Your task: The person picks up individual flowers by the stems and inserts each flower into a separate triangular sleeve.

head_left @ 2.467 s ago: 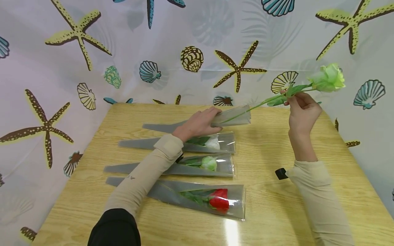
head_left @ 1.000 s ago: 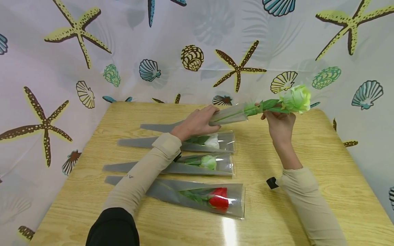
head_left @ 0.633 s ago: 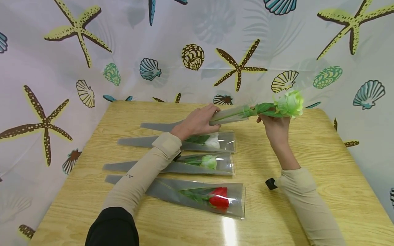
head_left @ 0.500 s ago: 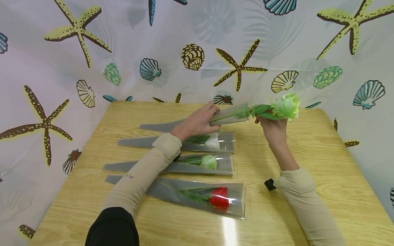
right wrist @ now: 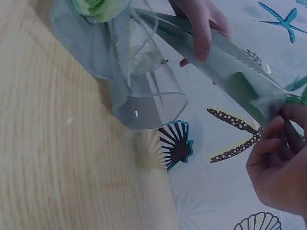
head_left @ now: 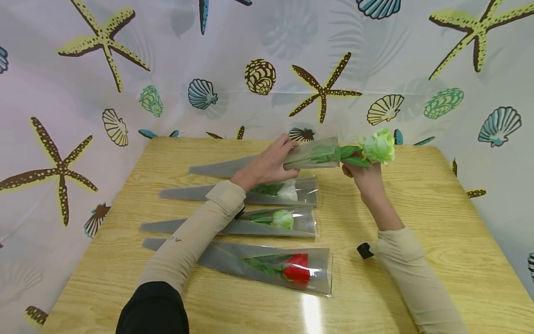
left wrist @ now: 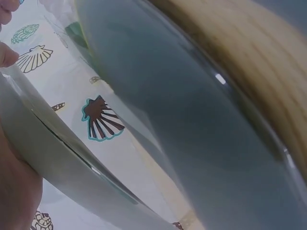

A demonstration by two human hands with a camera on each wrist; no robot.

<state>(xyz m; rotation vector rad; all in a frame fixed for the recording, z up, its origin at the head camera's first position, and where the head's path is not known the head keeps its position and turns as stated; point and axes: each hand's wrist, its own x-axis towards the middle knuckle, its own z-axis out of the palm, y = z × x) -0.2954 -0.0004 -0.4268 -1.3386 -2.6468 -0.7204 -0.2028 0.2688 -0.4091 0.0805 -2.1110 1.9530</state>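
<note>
My left hand (head_left: 269, 160) grips a grey and clear flower sleeve (head_left: 314, 150) at the table's far side, its wide mouth facing right. In my right hand (head_left: 368, 180) is a pale green rose (head_left: 378, 146), pinched below the bloom beside the leaves. The stem and lower leaves lie inside the sleeve; the bloom and upper leaves are outside it. In the right wrist view, the fingertips of the right hand (right wrist: 283, 163) are right at the sleeve's mouth. The left wrist view shows part of the left hand (left wrist: 17, 187) along the sleeve (left wrist: 72, 160).
Three wrapped roses lie nearer on the wooden table (head_left: 442, 250): a white rose (head_left: 288, 190), a pale green rose (head_left: 282, 219) and a red rose (head_left: 297, 270). The left forearm crosses above their sleeves. A cloth (head_left: 250, 41) printed with shells and starfish hangs behind the table.
The right hand has moved left and down, sliding the green rose's stem and lower leaves deeper into the sleeve. The left hand keeps its place on the sleeve.
</note>
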